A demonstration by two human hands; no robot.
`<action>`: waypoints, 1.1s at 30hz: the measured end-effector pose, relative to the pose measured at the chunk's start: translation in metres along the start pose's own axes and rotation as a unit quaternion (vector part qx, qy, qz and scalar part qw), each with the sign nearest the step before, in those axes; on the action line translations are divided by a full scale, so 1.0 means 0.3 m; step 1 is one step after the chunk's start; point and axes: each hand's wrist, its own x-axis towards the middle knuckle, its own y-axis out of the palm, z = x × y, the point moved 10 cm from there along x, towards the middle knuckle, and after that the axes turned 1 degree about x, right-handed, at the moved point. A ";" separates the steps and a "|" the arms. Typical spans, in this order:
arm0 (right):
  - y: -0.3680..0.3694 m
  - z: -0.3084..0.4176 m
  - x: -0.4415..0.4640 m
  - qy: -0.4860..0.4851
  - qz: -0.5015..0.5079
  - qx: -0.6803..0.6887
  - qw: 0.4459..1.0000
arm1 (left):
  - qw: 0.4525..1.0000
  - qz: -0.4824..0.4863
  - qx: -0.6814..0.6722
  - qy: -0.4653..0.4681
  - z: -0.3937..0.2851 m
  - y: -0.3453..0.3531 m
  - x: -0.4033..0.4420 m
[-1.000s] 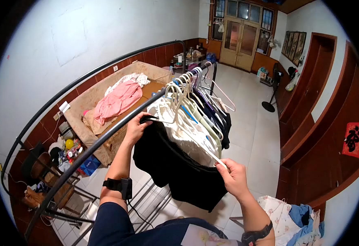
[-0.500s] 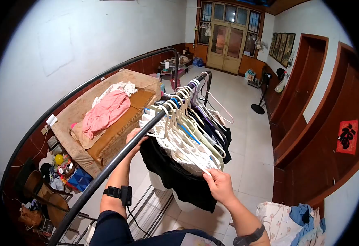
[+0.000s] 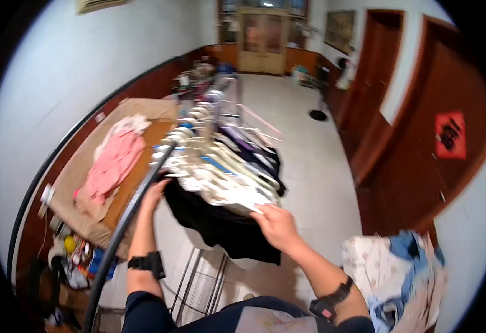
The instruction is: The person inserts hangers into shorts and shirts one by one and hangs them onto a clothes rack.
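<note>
A row of clothes hangers (image 3: 198, 114), mostly white, hangs on the dark metal rail (image 3: 135, 200) of a clothes rack. My right hand (image 3: 276, 225) is closed on the right end of the nearest white clothes hanger (image 3: 247, 204). At the same hanger's left end, beside the rail, my left hand (image 3: 153, 194) is closed; its fingertips are partly hidden and blurred. A black garment (image 3: 215, 225) hangs down between both hands. White, pale green and dark clothes (image 3: 254, 150) are packed closely behind it.
A beige sofa (image 3: 65, 208) with a pink cloth (image 3: 115, 161) stands left of the rack. Brown doors (image 3: 415, 139) line the right wall. Patterned bedding with blue cloth (image 3: 381, 266) lies at lower right. A standing fan (image 3: 319, 114) is farther back.
The view has swung right and is blurred, so the room and rack appear shifted left. Both hands stay at the nearest hanger's ends, and the black garment still hangs there.
</note>
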 end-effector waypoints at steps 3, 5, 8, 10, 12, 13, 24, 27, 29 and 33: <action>-0.026 0.008 -0.016 -0.022 -0.005 0.025 0.999 | 0.994 0.005 0.108 0.035 0.006 -0.021 0.016; -0.006 -0.071 -0.040 0.049 0.048 0.053 0.996 | 0.979 -0.012 0.142 0.146 0.185 -0.111 0.084; -0.043 -0.105 -0.093 0.031 0.016 0.076 0.996 | 0.974 -0.052 0.181 0.129 0.113 -0.108 -0.004; -0.091 -0.149 -0.149 0.043 0.015 0.083 0.996 | 0.976 -0.088 0.172 0.095 0.159 -0.111 -0.069; -0.162 -0.208 -0.216 0.071 0.010 0.079 0.994 | 0.940 -0.133 0.288 0.129 0.142 -0.069 -0.186; -0.196 -0.251 -0.262 0.088 0.013 0.063 0.994 | 0.930 -0.131 0.319 0.131 0.087 0.000 -0.262; -0.808 -0.726 -1.115 0.296 -0.123 -0.027 0.947 | 0.964 0.165 0.017 -0.206 0.311 0.827 -0.997; -0.955 -0.787 -1.375 0.419 -0.201 0.010 0.885 | 0.920 0.298 -0.052 -0.248 0.130 1.199 -1.188; -1.033 -0.757 -1.461 0.441 -0.223 0.033 0.869 | 0.903 0.368 -0.080 -0.208 -0.059 1.414 -1.260; -1.251 -0.665 -1.595 0.413 -0.298 -0.001 0.861 | 0.862 0.482 -0.079 -0.136 -0.328 1.772 -1.379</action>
